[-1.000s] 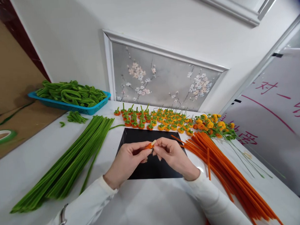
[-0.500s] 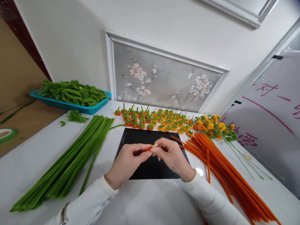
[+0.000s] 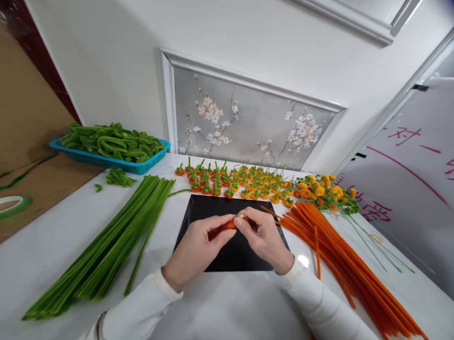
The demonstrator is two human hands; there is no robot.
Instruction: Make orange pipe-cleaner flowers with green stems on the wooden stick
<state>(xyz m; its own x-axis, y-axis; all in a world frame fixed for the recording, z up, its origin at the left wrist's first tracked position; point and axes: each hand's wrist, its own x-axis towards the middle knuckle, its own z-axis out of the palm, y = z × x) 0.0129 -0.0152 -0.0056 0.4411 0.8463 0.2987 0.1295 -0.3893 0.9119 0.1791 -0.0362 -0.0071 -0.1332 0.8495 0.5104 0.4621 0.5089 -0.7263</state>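
Above the black mat [image 3: 231,257], both hands meet with closed fingers. My left hand [image 3: 200,244] pinches a small coiled orange pipe cleaner piece [image 3: 229,223], mostly hidden by the fingers. Touching its right end is my right hand [image 3: 263,236], thumb and index finger pressed together; what they grip is too covered to make out. A bundle of orange pipe cleaners [image 3: 344,265] lies right of the mat. Green pipe cleaners [image 3: 110,250] lie in a bundle on the left.
Behind the mat stand rows of small orange and yellow pipe cleaner flowers [image 3: 246,181]. Finished-looking flowers with stems [image 3: 321,191] lie at the right. A blue basket [image 3: 144,166] holds looped green pieces. Green tape [image 3: 10,206] rests on cardboard at the left.
The hands have shifted slightly right, and the left fingers have parted a little, showing more of the orange piece. The right thumb has moved over its end.
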